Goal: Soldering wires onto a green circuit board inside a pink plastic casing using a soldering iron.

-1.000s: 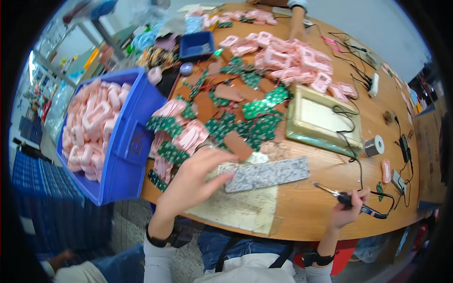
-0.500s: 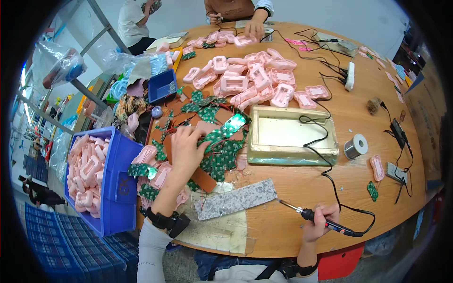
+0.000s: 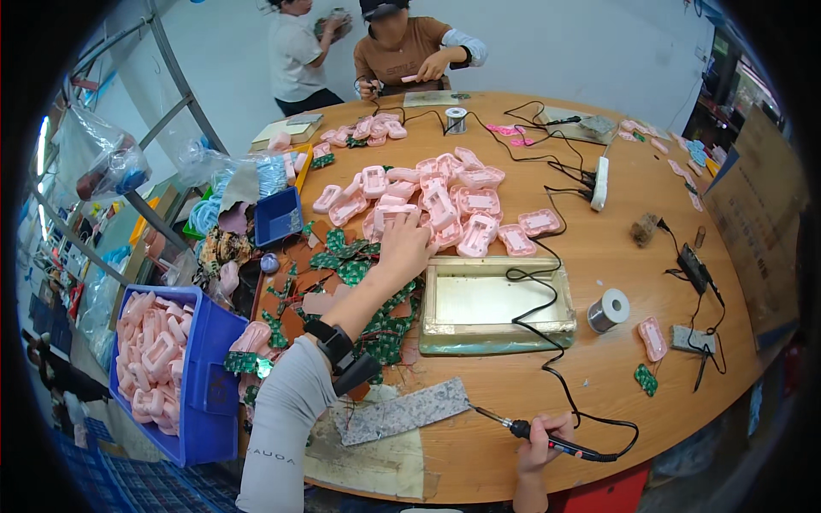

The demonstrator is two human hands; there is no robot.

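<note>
Rests the left hand (image 3: 404, 250) over a pink shell (image 3: 382, 211), among similar shells (image 3: 481, 202) at 10 o'clock from the cream tray (image 3: 496, 341), with fingers at its 3 o'clock end; cannot tell whether gripping or merely touching. Holds a soldering iron (image 3: 518, 428) in the curled right hand (image 3: 540, 440), tip toward 10 o'clock, close by the 3 o'clock end of a grey slab (image 3: 402, 412). Judging by looks, likely light and stiff plastic, smooth enough to slide, perhaps weakest at the narrow frame around the opening. Best to take hold by the shell's long outer edges.
</note>
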